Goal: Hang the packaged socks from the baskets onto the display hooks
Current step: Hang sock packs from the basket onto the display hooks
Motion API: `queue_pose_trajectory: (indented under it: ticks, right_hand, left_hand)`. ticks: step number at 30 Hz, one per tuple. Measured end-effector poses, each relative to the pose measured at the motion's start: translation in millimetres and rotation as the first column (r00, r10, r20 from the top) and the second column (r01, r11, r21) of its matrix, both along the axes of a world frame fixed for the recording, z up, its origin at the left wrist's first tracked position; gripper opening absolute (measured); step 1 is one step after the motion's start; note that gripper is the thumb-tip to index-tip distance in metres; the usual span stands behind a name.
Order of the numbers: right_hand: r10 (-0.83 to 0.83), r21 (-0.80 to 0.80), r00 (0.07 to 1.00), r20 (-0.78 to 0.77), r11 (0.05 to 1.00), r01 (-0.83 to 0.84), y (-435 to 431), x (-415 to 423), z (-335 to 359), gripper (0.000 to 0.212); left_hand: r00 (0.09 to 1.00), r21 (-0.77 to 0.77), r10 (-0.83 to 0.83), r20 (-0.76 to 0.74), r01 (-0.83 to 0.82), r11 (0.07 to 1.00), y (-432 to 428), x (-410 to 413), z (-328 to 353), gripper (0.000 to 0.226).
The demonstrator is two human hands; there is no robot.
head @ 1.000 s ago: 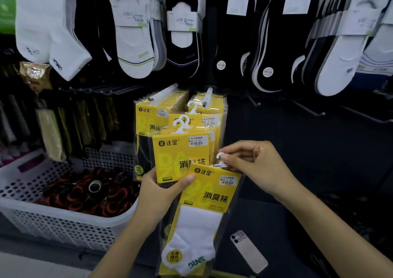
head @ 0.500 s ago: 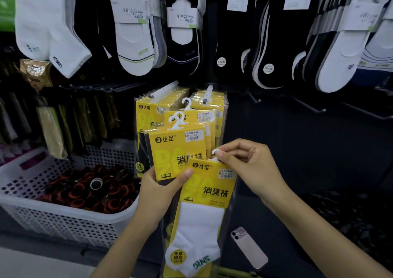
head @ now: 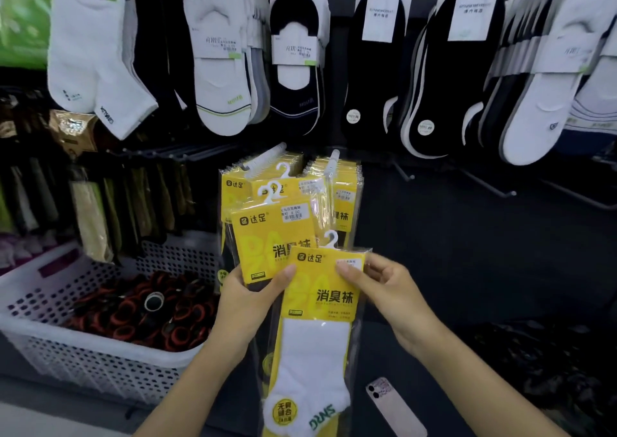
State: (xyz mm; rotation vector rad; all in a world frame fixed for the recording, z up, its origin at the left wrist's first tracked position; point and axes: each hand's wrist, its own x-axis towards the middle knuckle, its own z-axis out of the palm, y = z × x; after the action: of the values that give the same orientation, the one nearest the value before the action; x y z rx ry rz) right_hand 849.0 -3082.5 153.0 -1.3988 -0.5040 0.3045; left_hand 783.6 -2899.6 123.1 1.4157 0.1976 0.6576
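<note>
A yellow pack with a white sock (head: pixel 317 306) is in front, its white plastic hanger (head: pixel 330 238) free above it. My right hand (head: pixel 389 294) pinches the pack's upper right corner. My left hand (head: pixel 248 298) grips a stack of similar yellow sock packs (head: pixel 272 236), thumb on the front pack's left edge. Behind them, two display hooks (head: pixel 332 162) carry more yellow packs (head: pixel 344 196).
A white perforated basket (head: pixel 76 346) with red-and-black items stands at the left. Rows of white and black socks (head: pixel 370 69) hang above. Bare hooks (head: pixel 487 182) jut out at the right. A phone (head: pixel 395 410) lies below.
My right hand let go of the white hanger and slid down to the pack's upper right corner. The front pack sits a little lower and more upright.
</note>
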Motion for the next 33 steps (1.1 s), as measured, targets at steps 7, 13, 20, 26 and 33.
queue_pose_trajectory:
  ticks: [7, 13, 20, 26, 33]
  right_hand:
    - [-0.200, 0.150, 0.980, 0.004, 0.969, 0.197, 21.7, 49.0, 26.3, 0.015]
    - [-0.247, 0.172, 0.962, 0.114, 0.959, 0.226, 55.8, 85.4, 28.6, 0.012]
    - [-0.438, 0.127, 0.878, 0.191, 0.898, 0.420, 81.3, 134.1, 12.0, 0.003]
    - [-0.643, 0.072, 0.742, 0.190, 0.763, 0.642, 81.8, 157.0, 2.4, 0.031]
    - [-0.434, 0.117, 0.881, 0.188, 0.901, 0.418, 65.5, 78.8, -15.4, 0.008]
  left_hand:
    - [0.970, 0.105, 0.240, 0.031, -0.242, 0.965, 50.0, 0.2, 21.8, 0.030]
    - [0.939, 0.150, 0.338, 0.058, -0.343, 0.927, 79.2, -4.3, 29.3, 0.027]
    - [0.938, 0.144, 0.345, 0.041, -0.347, 0.927, 82.0, 1.2, 22.7, 0.019]
    - [0.966, 0.102, 0.256, 0.027, -0.257, 0.961, 70.0, 7.9, 18.4, 0.020]
    - [0.995, -0.027, 0.095, -0.009, -0.095, 0.995, 45.4, 13.5, 13.1, 0.043]
